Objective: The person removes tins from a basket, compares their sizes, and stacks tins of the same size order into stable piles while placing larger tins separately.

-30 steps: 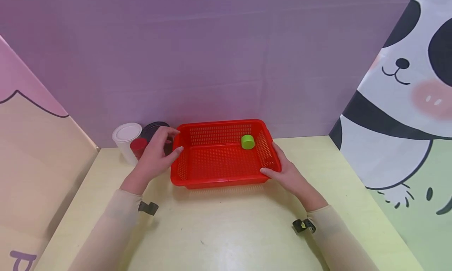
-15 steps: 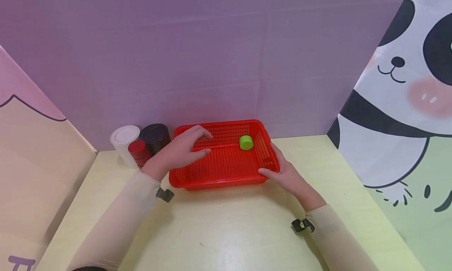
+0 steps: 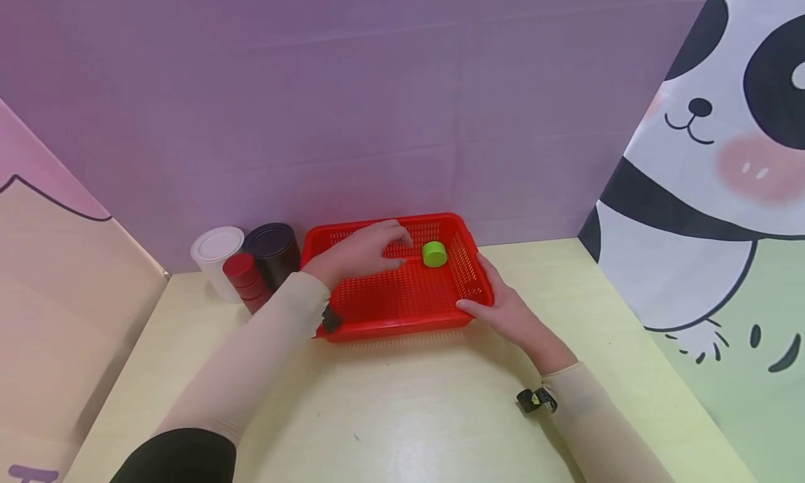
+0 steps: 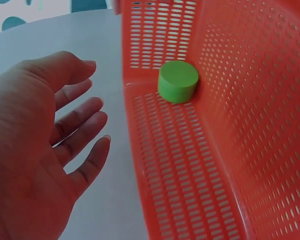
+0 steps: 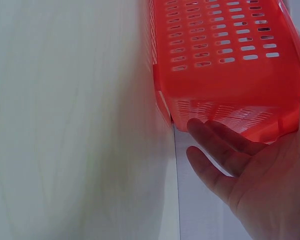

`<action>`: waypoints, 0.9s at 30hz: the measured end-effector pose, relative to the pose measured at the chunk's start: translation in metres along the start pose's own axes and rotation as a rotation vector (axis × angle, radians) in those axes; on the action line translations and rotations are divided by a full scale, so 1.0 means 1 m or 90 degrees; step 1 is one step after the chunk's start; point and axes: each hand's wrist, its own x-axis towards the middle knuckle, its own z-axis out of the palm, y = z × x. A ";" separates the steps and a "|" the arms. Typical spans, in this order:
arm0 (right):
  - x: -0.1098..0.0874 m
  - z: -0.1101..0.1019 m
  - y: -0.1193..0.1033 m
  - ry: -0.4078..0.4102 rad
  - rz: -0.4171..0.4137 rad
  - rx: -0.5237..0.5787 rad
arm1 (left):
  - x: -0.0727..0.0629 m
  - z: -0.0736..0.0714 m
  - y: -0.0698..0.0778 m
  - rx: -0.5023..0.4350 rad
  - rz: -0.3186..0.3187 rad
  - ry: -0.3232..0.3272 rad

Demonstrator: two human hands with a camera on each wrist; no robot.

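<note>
A red plastic basket (image 3: pixel 402 326) with slotted walls stands at the back of the table. Inside, toward its right end, sits a short green cylinder (image 3: pixel 434 254), which also shows as a small round block (image 4: pixel 178 81) in the left wrist view. My left hand (image 3: pixel 367 251) hovers over the basket, its bent fingers holding nothing and pointing at the green cylinder, a short gap away. At the basket's front right corner my right hand (image 3: pixel 506 312) grips the rim, thumb on top and fingers along the outer wall (image 5: pixel 215 85).
Left of the basket stand a white lidded canister (image 3: pixel 217 249), a black lidded canister (image 3: pixel 273 249) and a red stack of round pieces (image 3: pixel 247 280). A purple cloth wall (image 3: pixel 377 119) rises right behind. Pale table surface (image 3: pixel 390 413) lies in front.
My left hand has moved right, from beside the canisters and the basket's left rim to over its middle, close to the green cylinder. The right hand keeps its hold on the corner.
</note>
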 end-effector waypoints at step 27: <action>-0.009 0.001 -0.001 -0.003 -0.002 0.027 | 0.076 0.048 0.000 0.052 0.048 -0.065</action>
